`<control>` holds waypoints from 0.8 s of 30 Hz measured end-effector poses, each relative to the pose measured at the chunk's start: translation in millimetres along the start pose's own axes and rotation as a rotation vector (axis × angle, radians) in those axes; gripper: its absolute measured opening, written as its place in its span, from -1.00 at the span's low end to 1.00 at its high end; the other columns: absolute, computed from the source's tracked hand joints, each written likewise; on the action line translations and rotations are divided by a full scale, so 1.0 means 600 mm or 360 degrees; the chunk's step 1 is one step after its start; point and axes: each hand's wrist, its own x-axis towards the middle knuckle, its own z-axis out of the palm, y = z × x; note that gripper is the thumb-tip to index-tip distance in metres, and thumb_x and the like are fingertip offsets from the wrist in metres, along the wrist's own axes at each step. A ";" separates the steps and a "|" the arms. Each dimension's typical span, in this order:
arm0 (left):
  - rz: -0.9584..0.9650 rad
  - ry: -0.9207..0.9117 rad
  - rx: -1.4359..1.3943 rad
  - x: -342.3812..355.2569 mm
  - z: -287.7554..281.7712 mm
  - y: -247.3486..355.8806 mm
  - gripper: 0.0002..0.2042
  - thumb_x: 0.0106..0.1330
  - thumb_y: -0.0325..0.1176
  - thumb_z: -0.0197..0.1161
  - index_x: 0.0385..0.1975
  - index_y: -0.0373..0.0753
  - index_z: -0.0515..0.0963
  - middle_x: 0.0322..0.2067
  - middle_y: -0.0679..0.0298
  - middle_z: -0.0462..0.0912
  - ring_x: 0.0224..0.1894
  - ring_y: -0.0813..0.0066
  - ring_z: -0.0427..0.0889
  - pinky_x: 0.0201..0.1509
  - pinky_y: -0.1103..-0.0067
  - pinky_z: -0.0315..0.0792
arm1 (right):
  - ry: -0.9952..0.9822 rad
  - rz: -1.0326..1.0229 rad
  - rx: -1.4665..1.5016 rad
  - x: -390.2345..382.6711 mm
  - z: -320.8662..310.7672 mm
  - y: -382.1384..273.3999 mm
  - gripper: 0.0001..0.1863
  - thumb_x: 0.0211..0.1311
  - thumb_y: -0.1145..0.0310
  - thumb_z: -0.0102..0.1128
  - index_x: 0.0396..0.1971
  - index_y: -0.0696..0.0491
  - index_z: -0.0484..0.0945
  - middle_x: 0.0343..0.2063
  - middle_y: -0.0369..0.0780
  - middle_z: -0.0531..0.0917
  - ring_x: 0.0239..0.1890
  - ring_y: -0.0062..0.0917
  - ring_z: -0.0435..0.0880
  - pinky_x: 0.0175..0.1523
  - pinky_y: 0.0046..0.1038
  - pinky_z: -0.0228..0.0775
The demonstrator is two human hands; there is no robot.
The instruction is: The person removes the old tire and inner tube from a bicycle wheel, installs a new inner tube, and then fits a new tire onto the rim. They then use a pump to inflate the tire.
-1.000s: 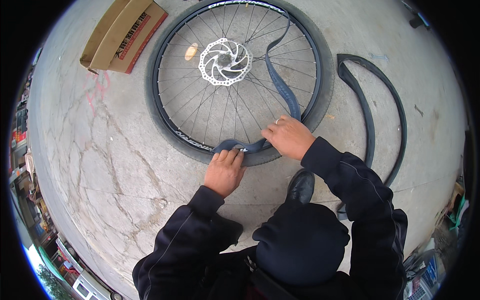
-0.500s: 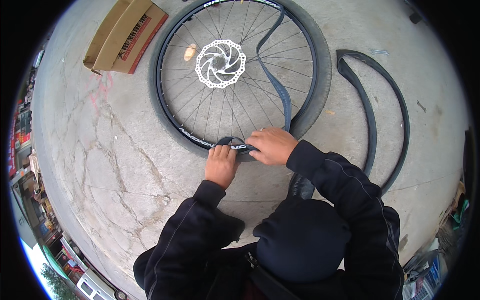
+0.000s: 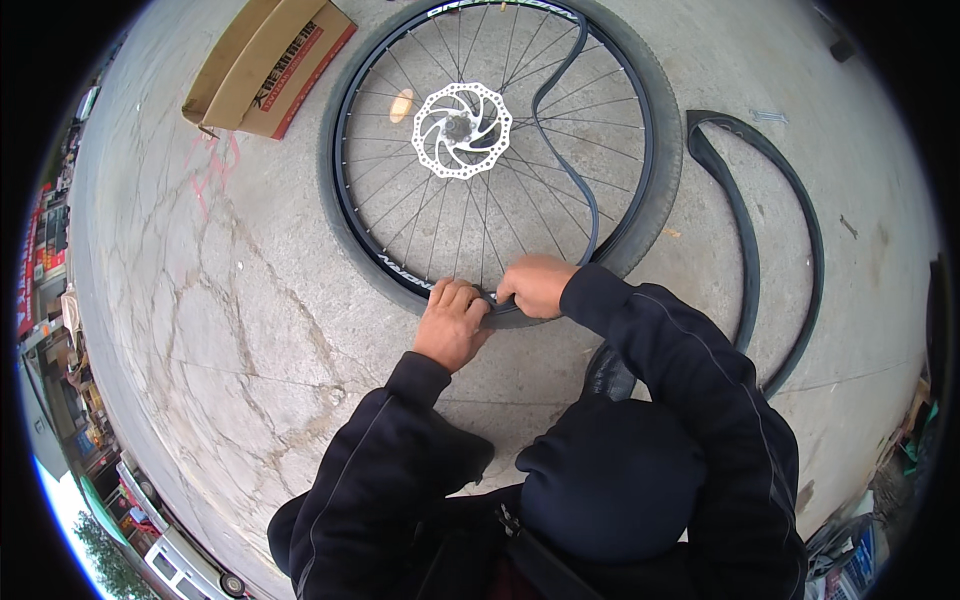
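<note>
A bicycle wheel with a black tyre, dark spokes and a silver brake disc lies flat on the concrete. From its far rim a flat black inner tube hangs loosely across the spokes to the near side. There my right hand is closed on the tube at the rim. My left hand sits just left of it, fingers curled over the near edge of tyre and rim, pinching the tube. Both hands almost touch, and the tube under the fingers is mostly hidden.
Another long black tube lies looped right of the wheel. Beyond it are a small wrench and a smaller metal piece. A cardboard box stands at the far left. My shoe is close to the tyre.
The twisted stretch of tube between my hands has gone down into the near rim. My left fingers have moved over the tyre edge. The whole view has shifted slightly.
</note>
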 end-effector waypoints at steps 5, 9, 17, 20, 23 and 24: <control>0.0097 -0.0145 -0.0090 0.005 -0.017 -0.014 -0.60 0.07 -0.31 0.57 -0.17 -0.21 0.52 -0.01 0.12 0.59 0.17 0.06 0.56 0.40 0.16 0.38 | -0.0192 0.0081 -0.0206 0.003 -0.008 -0.015 -0.71 0.09 0.52 0.12 -0.26 0.09 0.79 -0.36 0.07 0.75 -0.22 0.05 0.73 -0.10 0.01 0.53; 0.0234 -0.0031 -0.0273 0.003 -0.031 -0.027 -0.62 0.09 -0.37 0.56 -0.18 -0.23 0.50 -0.02 0.12 0.58 0.12 0.03 0.60 0.18 0.26 0.53 | -0.0228 0.0108 0.0107 -0.010 -0.025 -0.025 -0.78 0.09 0.45 0.23 -0.26 0.15 0.72 -0.39 0.03 0.74 -0.22 0.01 0.74 -0.08 -0.02 0.54; -0.0142 -0.0390 -0.0832 0.005 -0.020 -0.044 -0.60 0.11 -0.45 0.56 -0.13 -0.27 0.48 -0.12 0.08 0.64 -0.08 -0.03 0.70 0.02 0.27 0.61 | 0.0031 0.0069 -0.0283 -0.038 0.004 -0.051 -0.71 0.01 0.37 0.44 -0.24 0.15 0.68 -0.36 -0.01 0.74 -0.14 -0.06 0.76 -0.02 -0.07 0.59; -0.0190 -0.0354 -0.0690 0.011 -0.021 -0.049 -0.58 0.10 -0.35 0.58 -0.11 -0.24 0.53 -0.22 0.08 0.68 -0.13 -0.03 0.72 -0.02 0.23 0.60 | -0.0169 0.0283 -0.0270 -0.031 -0.007 -0.047 -0.69 0.00 0.33 0.49 -0.24 0.15 0.71 -0.36 0.00 0.75 -0.16 -0.06 0.77 -0.03 -0.09 0.60; -0.0280 -0.0447 -0.0494 0.017 -0.024 -0.058 -0.59 0.09 -0.25 0.59 -0.12 -0.23 0.59 -0.26 0.07 0.71 -0.12 -0.03 0.73 0.00 0.22 0.60 | -0.0287 0.0403 -0.0300 -0.028 -0.032 -0.031 -0.64 -0.04 0.28 0.56 -0.24 0.15 0.73 -0.32 0.00 0.74 -0.13 -0.06 0.76 0.00 -0.10 0.60; -0.0306 -0.0479 -0.0424 0.019 -0.024 -0.062 -0.59 0.09 -0.22 0.59 -0.12 -0.23 0.61 -0.26 0.07 0.72 -0.11 -0.02 0.73 0.01 0.22 0.60 | -0.0254 0.0383 -0.0349 -0.032 -0.039 -0.024 -0.62 -0.06 0.26 0.59 -0.24 0.15 0.74 -0.30 0.00 0.74 -0.12 -0.06 0.76 0.01 -0.10 0.59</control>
